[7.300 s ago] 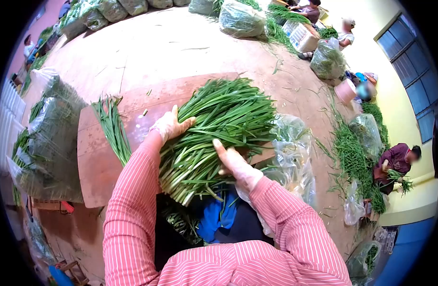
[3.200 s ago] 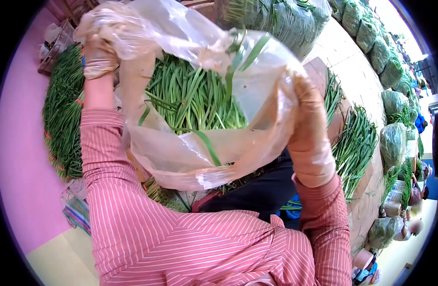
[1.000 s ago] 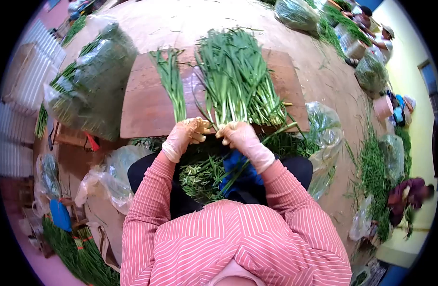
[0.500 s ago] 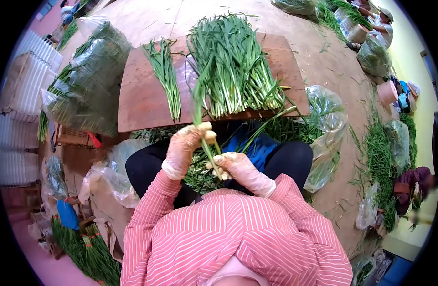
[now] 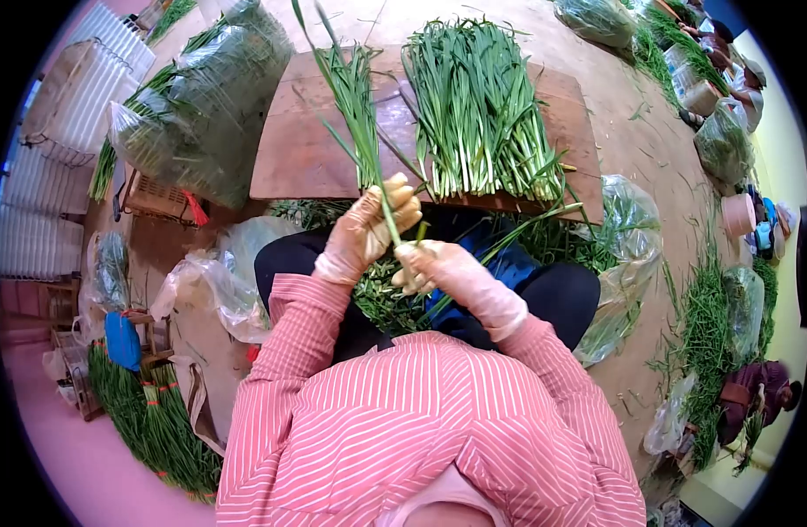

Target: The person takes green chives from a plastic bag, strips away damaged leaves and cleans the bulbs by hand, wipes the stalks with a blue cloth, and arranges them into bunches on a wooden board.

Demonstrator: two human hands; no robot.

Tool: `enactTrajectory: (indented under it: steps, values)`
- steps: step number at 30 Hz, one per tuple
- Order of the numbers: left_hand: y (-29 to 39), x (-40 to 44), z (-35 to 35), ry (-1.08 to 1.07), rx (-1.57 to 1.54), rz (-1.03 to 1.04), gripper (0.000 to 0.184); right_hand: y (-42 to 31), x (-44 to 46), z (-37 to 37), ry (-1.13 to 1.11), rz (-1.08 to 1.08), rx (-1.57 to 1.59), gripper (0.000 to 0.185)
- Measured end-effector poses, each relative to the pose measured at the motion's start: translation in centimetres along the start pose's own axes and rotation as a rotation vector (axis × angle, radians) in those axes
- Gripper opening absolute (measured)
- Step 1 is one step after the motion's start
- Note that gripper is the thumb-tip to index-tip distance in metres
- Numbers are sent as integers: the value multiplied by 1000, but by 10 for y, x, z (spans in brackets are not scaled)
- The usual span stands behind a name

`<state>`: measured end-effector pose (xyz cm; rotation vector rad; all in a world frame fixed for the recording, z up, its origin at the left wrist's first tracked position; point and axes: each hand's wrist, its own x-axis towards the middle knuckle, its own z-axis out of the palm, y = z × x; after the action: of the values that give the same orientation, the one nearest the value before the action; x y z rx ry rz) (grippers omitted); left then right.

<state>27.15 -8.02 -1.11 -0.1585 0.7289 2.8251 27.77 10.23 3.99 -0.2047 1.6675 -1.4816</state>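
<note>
My gloved left hand (image 5: 368,227) is closed round a green garlic stalk (image 5: 390,221), whose long leaves rise up and left across the board. Below it, my gloved right hand (image 5: 431,265) pinches the pale lower end of that stalk. A short bit of green sticks up beside the right fingers. On the wooden board (image 5: 302,162) ahead lies a large pile of green garlic (image 5: 478,114), white ends toward me. A smaller bunch (image 5: 358,110) lies to its left, partly behind the held leaves.
Leaf scraps (image 5: 386,294) fill the space between my knees. A big plastic bag of greens (image 5: 214,105) stands left of the board, and an open clear bag (image 5: 627,220) sits at its right. Tied bundles (image 5: 162,413) lie lower left. Other people (image 5: 759,400) sit along the right side.
My view has turned, shifting the board to the right. My left hand has moved up a little along the stalk, and the stalk's leaves now show clearly, leaning left. The right hand keeps its pinch.
</note>
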Motion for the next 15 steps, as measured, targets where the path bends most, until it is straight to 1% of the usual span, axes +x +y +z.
enactTrajectory:
  steps: [2, 3, 4, 6, 7, 8, 10, 11, 12, 14, 15]
  values:
    - [-14, -1, -5, 14, -9, -37, 51, 15, 14, 9, 11, 83, 11, 36]
    - [-15, -4, -7, 63, 19, -59, 56, 25, 21, 14, 143, 63, -123, 39]
    - [-14, -8, -9, 125, 54, -66, 54, 31, 25, 13, 139, 67, -124, 39]
    - [-16, -15, -7, 285, 189, -49, 50, 37, 31, 14, 343, -34, -750, 39]
    - [-21, -14, -15, 298, 205, -5, 44, 40, 33, 18, 341, -37, -764, 35]
    - [-23, -14, -25, 304, 185, 4, 38, 47, 33, 23, 386, -140, -863, 36]
    - [-23, -10, -34, 263, 53, 28, 34, 45, 31, 28, 300, -122, -509, 34]
    - [-23, -10, -37, 306, 24, 20, 30, 40, 27, 27, 198, -4, -116, 36]
    - [-22, -10, -35, 311, 21, 23, 30, 43, 27, 24, 192, -1, -117, 36]
    - [-19, -11, -34, 252, -120, 68, 27, 56, 25, 12, 123, 141, 147, 38]
    - [-15, -12, -30, 348, -49, 92, 27, 72, 27, 2, 111, 187, 42, 38]
